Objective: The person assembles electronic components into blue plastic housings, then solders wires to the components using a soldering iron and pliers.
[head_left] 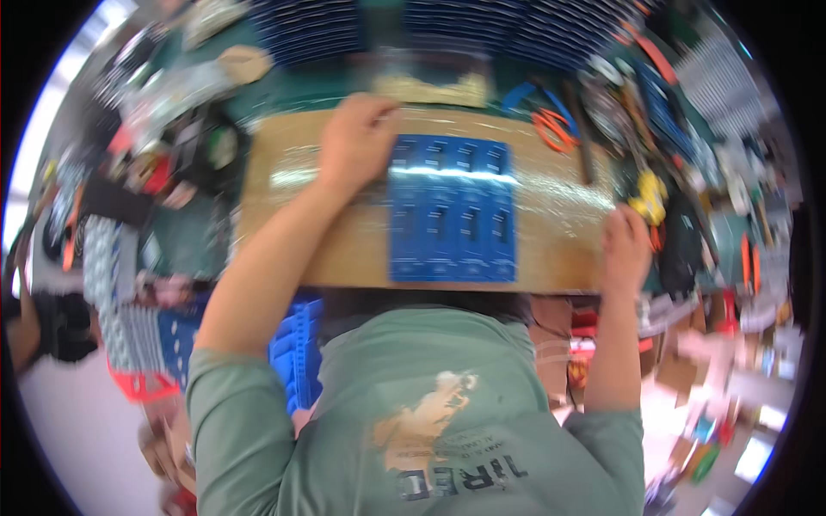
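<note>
A flat blue sheet with rows of dark slots and fine print (pixel 452 211) lies on a brown board with a shiny, film-like surface (pixel 551 202). My left hand (pixel 360 142) is over the sheet's upper left corner, its fingers curled together. Whether it grips the sheet or something small is hidden. At the board's right end is my right hand (pixel 625 249), fingers drawn together and blurred by motion; what they hold, if anything, does not show. Beside that hand is a yellow object (pixel 650 198), too blurred to name.
Beyond the board lies a clear bag with pale contents (pixel 434 82), before stacks of blue sheets (pixel 301 30). Orange-handled scissors (pixel 555 129) rest on the board's far right. Mixed tools crowd the table's right side; bags and parts clutter the left. A blue crate (pixel 295 353) stands below.
</note>
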Tool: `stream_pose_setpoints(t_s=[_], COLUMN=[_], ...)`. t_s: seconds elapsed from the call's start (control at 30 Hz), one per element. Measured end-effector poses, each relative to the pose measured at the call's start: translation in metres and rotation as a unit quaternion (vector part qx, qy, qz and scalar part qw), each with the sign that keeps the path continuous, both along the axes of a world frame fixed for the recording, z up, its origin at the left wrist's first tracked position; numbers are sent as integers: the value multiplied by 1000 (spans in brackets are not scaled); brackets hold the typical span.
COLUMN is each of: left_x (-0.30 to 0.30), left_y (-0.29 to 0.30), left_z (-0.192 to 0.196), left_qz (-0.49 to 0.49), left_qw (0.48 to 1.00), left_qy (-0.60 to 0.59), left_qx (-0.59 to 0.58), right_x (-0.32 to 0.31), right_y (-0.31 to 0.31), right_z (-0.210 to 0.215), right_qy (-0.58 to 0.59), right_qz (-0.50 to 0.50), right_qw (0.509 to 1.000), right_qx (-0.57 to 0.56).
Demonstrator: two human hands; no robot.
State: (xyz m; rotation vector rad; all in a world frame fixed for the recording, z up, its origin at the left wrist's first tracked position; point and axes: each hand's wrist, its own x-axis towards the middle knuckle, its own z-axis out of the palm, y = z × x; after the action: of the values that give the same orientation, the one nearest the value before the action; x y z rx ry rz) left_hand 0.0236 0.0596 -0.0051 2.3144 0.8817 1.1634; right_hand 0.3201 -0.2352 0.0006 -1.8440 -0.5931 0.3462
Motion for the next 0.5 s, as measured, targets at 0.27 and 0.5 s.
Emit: stream_pose_setpoints(t_s=[0.27,0.5], left_x=[-132,-271], left_y=[-68,-89], left_z=[78,35], left_qz=[172,425], left_qw=[977,896], left_qy=[-121,-97], left_qx=[39,-88], right_x=[9,7], right_y=[-39,-41], right_z=[0,6], right_qy=[9,34], right_qz=[-55,-18], right_qw=[989,983], right_qx=[138,180])
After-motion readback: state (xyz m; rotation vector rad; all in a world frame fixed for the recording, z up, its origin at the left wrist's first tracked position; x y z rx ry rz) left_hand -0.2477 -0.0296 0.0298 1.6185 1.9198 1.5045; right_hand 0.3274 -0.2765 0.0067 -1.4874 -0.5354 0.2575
